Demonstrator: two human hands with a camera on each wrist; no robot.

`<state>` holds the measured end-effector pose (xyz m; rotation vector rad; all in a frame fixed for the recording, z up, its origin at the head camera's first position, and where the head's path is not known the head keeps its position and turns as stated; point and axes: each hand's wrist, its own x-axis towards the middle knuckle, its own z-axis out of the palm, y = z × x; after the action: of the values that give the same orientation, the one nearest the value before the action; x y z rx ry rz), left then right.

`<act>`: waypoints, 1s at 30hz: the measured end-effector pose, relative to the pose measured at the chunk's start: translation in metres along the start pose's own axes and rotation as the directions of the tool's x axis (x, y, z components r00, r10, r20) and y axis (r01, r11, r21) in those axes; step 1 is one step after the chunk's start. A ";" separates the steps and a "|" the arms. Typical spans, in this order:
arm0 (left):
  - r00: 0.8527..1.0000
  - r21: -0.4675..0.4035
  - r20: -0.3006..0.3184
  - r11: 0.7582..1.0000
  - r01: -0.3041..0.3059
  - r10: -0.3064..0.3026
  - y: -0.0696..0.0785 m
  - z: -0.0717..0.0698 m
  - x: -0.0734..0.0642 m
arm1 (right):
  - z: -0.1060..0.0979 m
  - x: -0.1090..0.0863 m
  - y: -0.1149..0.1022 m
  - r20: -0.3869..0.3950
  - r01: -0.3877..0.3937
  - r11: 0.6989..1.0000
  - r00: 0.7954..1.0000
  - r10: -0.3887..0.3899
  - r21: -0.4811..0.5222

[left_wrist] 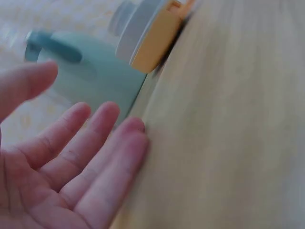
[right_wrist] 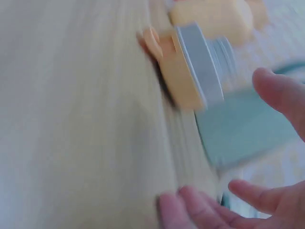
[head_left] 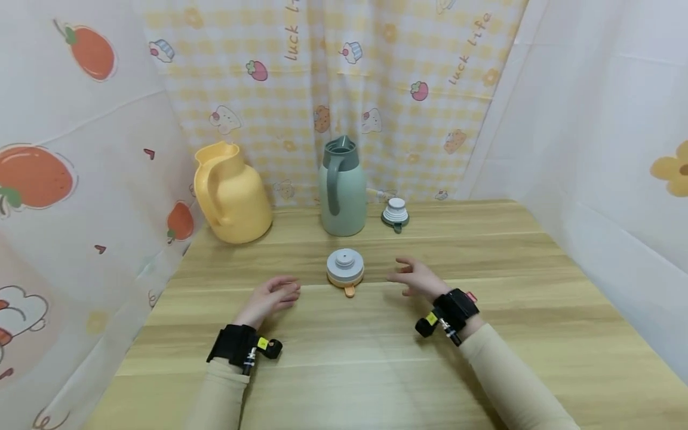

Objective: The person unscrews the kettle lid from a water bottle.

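A grey and orange jug lid (head_left: 345, 267) lies upside down on the wooden table, its small orange tab toward the person. To its left hovers the left hand (head_left: 271, 297), fingers loosely bent and apart from the lid. On the other side the right hand (head_left: 418, 279) is held with its fingers spread, touching nothing. Both wrist views show an open palm near the lid (left_wrist: 143, 36), which the right wrist view also catches from its side (right_wrist: 188, 69). Behind it stands a green thermos jug (head_left: 344, 191) without a lid.
A yellow jug (head_left: 233, 194), its top uncovered, stands at the back left. At the back right a white and dark green lid (head_left: 396, 214) lies upside down. Patterned curtains (head_left: 344, 89) hang behind the wooden table (head_left: 344, 370) and along both sides.
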<state>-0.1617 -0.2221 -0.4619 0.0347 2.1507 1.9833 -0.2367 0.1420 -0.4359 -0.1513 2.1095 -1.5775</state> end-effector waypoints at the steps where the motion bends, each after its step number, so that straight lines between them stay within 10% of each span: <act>1: 1.000 0.078 0.009 0.997 -0.013 0.012 0.007 -0.003 0.000 | -0.003 -0.004 0.007 0.003 0.008 0.998 1.000 -0.008 0.066; 4: 0.996 0.344 0.045 0.934 -0.093 0.082 0.032 -0.006 0.009 | -0.009 -0.011 0.024 -0.001 0.047 0.970 0.999 -0.048 0.240; 9: 0.975 0.720 0.178 0.658 -0.221 0.133 0.078 0.004 0.038 | -0.005 -0.011 0.037 -0.009 0.135 0.906 0.990 -0.143 0.400; 12: 0.968 0.823 0.245 0.515 -0.241 0.061 0.093 0.011 0.054 | 0.008 -0.007 0.038 0.001 0.166 0.881 0.983 -0.185 0.442; 19: 0.943 0.933 0.263 0.303 -0.196 -0.201 0.114 0.006 0.069 | 0.043 0.002 0.032 0.026 0.158 0.872 0.981 -0.191 0.464; 26: 0.903 0.945 0.255 0.288 -0.157 -0.346 0.127 -0.008 0.068 | 0.071 0.009 0.016 0.022 0.156 0.887 0.983 -0.184 0.434; 30: 0.904 0.946 0.260 0.276 -0.168 -0.339 0.124 -0.014 0.065 | 0.081 0.007 0.009 0.023 0.152 0.892 0.984 -0.179 0.425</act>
<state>-0.2430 -0.2136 -0.3478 0.4739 2.5476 0.1963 -0.2049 0.0718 -0.4629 -0.2313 1.6939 -2.0643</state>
